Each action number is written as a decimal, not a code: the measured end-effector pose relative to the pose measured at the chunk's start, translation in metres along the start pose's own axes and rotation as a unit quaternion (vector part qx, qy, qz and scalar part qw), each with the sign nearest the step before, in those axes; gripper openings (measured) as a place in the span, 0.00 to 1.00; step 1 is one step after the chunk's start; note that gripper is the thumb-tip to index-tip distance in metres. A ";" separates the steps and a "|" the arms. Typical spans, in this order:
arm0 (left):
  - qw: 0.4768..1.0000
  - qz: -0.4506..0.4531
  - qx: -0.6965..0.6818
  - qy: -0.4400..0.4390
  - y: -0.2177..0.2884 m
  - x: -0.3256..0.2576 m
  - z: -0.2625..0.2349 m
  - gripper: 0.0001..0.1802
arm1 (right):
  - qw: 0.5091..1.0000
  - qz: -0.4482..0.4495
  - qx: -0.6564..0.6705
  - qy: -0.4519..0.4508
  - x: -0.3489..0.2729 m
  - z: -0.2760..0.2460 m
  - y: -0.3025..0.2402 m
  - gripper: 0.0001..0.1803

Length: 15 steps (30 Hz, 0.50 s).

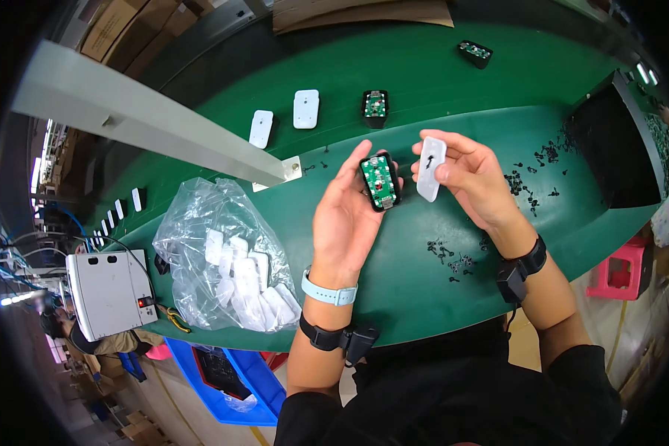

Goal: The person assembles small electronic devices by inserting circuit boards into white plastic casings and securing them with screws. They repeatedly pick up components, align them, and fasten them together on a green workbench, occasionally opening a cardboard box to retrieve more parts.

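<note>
In my left hand (340, 227) rests a small black housing with a green circuit board (380, 181) facing up, the fingers curled round its sides. My right hand (477, 178) pinches a white plastic cover (427, 183) between thumb and fingers, just right of the housing and apart from it. A small black part shows against the cover's face. Small black pieces (524, 186), perhaps screws, lie scattered on the green table to the right of my right hand, and more (440, 250) lie nearer me.
A clear plastic bag (189, 245) of white covers lies at left. Beyond, on the green belt (424, 74), sit white-covered units (305, 109) and an open board unit (375, 108). A grey post (163, 119) slants across the left. A black bin (609, 149) stands right.
</note>
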<state>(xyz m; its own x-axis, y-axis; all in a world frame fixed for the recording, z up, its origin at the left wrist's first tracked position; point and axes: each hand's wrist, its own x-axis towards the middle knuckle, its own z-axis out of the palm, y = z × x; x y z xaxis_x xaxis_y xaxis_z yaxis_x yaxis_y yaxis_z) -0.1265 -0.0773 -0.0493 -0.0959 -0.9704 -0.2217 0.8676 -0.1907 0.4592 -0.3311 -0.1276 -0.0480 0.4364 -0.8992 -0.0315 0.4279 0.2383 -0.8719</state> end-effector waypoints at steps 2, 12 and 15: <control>0.995 0.042 0.083 0.026 -0.006 0.002 0.004 0.27 | 0.999 0.001 -0.031 0.008 -0.001 0.001 0.003 0.28; 0.942 0.170 0.283 0.060 -0.026 -0.007 0.015 0.20 | 0.997 0.003 -0.079 0.018 -0.007 0.014 0.008 0.28; 0.931 0.174 0.314 0.063 -0.027 -0.009 0.016 0.20 | 0.996 0.010 -0.089 0.017 -0.009 0.014 0.008 0.28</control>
<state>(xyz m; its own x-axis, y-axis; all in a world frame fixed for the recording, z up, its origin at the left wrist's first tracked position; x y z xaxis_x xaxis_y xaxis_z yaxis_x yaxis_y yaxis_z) -0.1565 -0.0657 -0.0461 0.2304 -0.9720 -0.0467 0.3745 0.0443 0.9262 -0.3203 -0.1123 -0.0477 0.4147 -0.9077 -0.0638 0.2711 0.1902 -0.9436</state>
